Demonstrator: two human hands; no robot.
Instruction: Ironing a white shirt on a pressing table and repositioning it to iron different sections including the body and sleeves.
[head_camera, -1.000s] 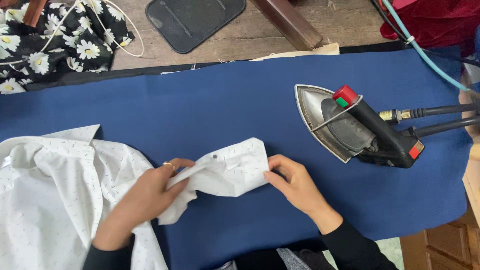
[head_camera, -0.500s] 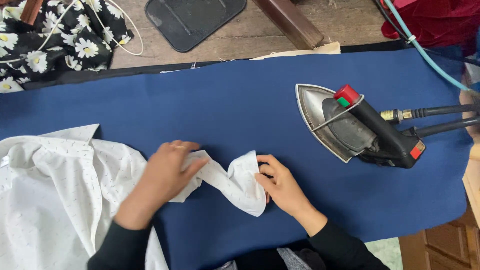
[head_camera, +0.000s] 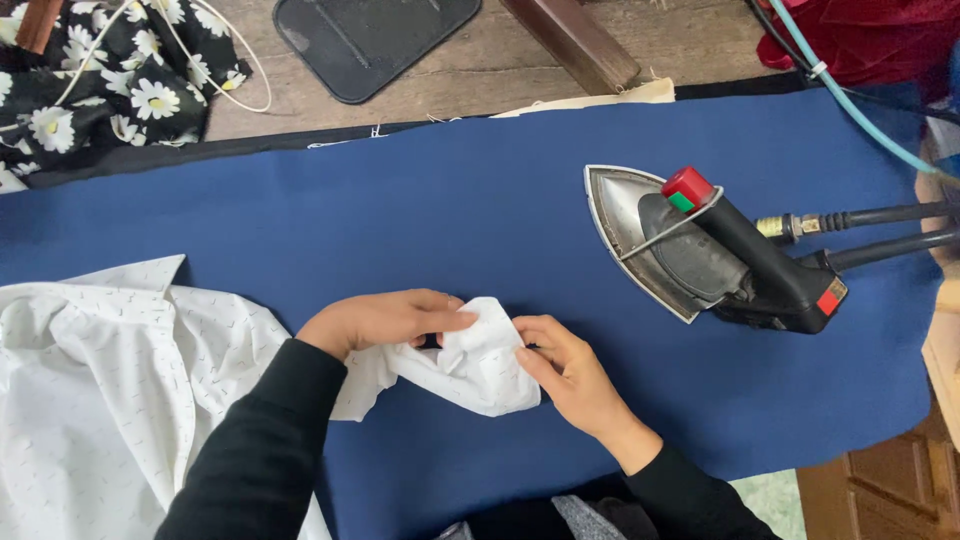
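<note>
Hands, left (head_camera: 385, 320) and right (head_camera: 565, 370), both pinching the bunched cuff (head_camera: 475, 365); risk: I press creases in, or brush the nearby iron (head_camera: 700, 245).

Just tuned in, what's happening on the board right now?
A person is working a white shirt on a blue ironing board. Both hands pinch a bunched sleeve end: left hand on top, right hand at its right edge. The iron sits untouched on the board to the right, hoses attached. The rest of the shirt lies crumpled at the left.
</note>
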